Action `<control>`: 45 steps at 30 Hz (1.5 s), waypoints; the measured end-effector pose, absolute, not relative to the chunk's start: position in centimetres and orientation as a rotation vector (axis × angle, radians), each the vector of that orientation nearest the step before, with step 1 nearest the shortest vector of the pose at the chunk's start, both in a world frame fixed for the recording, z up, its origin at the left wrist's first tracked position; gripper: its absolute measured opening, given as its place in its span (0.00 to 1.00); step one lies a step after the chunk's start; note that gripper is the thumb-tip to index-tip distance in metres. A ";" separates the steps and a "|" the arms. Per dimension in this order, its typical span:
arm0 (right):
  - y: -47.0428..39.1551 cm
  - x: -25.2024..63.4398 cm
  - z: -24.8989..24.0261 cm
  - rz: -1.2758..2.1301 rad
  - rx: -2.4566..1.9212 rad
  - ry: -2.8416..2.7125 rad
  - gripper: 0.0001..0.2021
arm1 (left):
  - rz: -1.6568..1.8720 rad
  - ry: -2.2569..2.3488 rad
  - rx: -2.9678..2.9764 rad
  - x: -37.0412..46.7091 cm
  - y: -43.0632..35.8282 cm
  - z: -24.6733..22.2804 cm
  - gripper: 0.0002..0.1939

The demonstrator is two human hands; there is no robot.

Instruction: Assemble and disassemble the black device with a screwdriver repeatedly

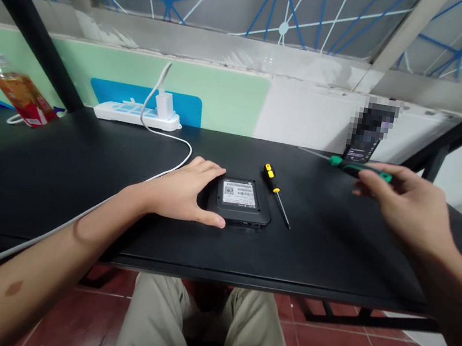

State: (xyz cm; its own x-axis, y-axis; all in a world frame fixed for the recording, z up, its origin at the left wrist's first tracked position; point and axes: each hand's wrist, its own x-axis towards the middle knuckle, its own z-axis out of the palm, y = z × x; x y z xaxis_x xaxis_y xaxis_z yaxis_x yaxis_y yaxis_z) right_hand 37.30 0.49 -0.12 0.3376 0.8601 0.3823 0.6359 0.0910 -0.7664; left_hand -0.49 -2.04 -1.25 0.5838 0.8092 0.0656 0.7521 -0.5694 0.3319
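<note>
One outspread left hand (179,193) seemingly steadies a black device (244,217) (label (245,196) up) while the right hand (412,205) pinches a green screwdriver (337,162).

Two hands are counted: left hand (184,192) near frame centre, right hand (410,204) at the right. Two screwdrivers are tallied: one green screwdriver (338,162) right of centre, one yellow-and-black screwdriver (273,178) at mid-frame. One black box (262,218) is logged at centre, with one label (239,193). One bottle (24,96) is found at upper left. One power strip (113,111), one plug (164,104) and one long cable (177,139) are noted left of centre. One phone (360,151) is marked at upper right, partly pixelated. Two trouser legs (154,324) are seen at bottom centre. One table (333,248) is counted across the middle.
</note>
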 end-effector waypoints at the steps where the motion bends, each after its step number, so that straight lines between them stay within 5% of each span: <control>1: 1.2 36.9 0.5 0.472 -1.389 -1.262 0.11 | 0.309 1.284 2.546 -0.5 -2.0 -1.2 0.55; 3: 2.6 35.9 1.6 0.706 -1.081 -1.105 0.03 | 0.319 1.278 2.541 -0.5 -2.1 -1.3 0.54; 14: 2.9 31.9 0.8 1.075 -0.820 -1.220 0.09 | 0.332 1.287 2.527 -0.9 -2.0 -1.0 0.52; 20: 1.5 31.7 -0.2 1.073 -0.942 -1.282 0.17 | 0.314 1.290 2.523 -0.9 -2.0 -1.0 0.51; 45: 1.5 32.0 0.0 0.839 -0.910 -1.377 0.15 | 0.292 1.307 2.523 -1.2 -2.0 -1.2 0.51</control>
State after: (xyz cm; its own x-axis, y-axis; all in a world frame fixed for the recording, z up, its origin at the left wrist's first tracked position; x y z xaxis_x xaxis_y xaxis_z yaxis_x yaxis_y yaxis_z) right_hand 32.00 1.52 0.02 0.0312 0.9022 0.4301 0.0320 0.4292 -0.9026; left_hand -1.17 -1.96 -1.16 0.5691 0.8208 0.0482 0.7634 -0.5493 0.3399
